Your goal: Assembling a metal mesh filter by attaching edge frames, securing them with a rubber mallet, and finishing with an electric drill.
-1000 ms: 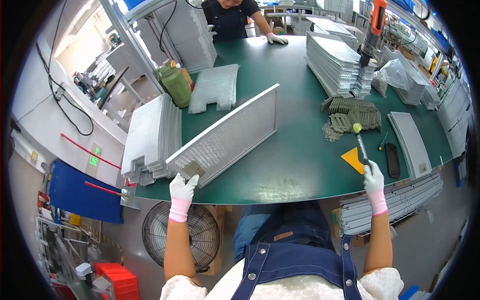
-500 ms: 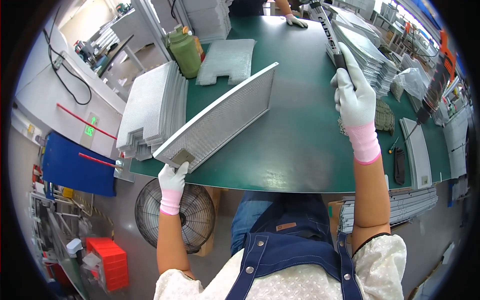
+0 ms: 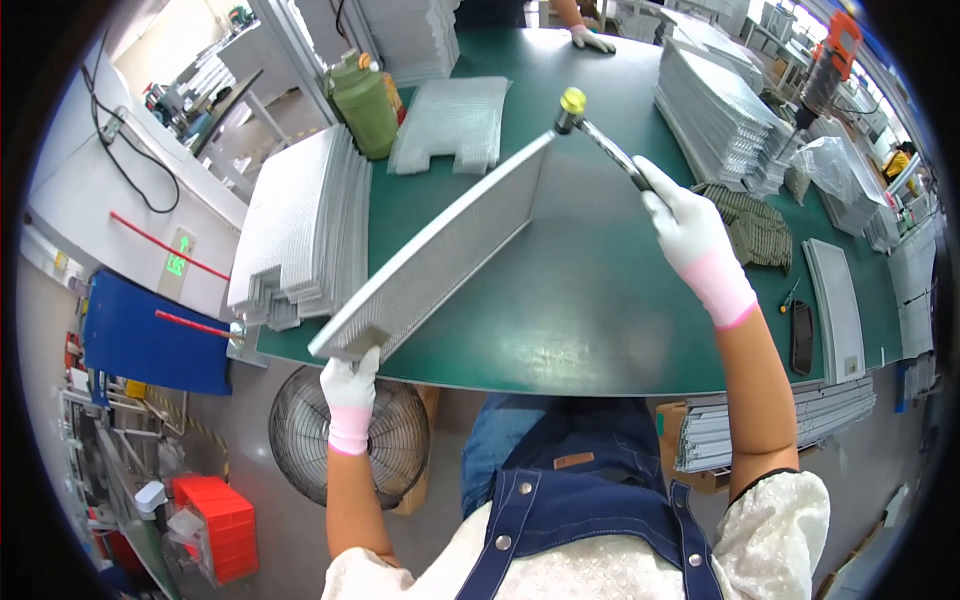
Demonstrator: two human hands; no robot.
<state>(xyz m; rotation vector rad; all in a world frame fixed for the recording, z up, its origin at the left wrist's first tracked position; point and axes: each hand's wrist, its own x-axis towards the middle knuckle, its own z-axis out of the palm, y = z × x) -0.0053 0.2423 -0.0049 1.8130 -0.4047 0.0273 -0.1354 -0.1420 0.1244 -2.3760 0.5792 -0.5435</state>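
My left hand (image 3: 350, 382), in a white glove with a pink cuff, grips the near lower corner of a framed metal mesh panel (image 3: 455, 245). The panel stands on its long edge, slanting away to the right over the green table. In my gloved right hand (image 3: 690, 225) is a mallet (image 3: 610, 148), held by the dark end of its handle. Its yellow-faced head is at the panel's far upper corner; whether the two touch I cannot tell. A small brownish plate (image 3: 372, 341) lies on the panel beside my left thumb.
Mesh sheets (image 3: 300, 215) are stacked at the left, near a green jug (image 3: 364, 105) and a notched sheet (image 3: 450, 122). More panels (image 3: 715, 115) are piled at the right. A power driver (image 3: 825, 70) hangs there. Across the table (image 3: 590, 330), another person's gloved hand (image 3: 592, 40) rests.
My right hand has swung the mallet down and left, from raised upright to the panel's far corner. The panel has tilted slightly; my left hand still grips it. The hanging driver has shifted up and left.
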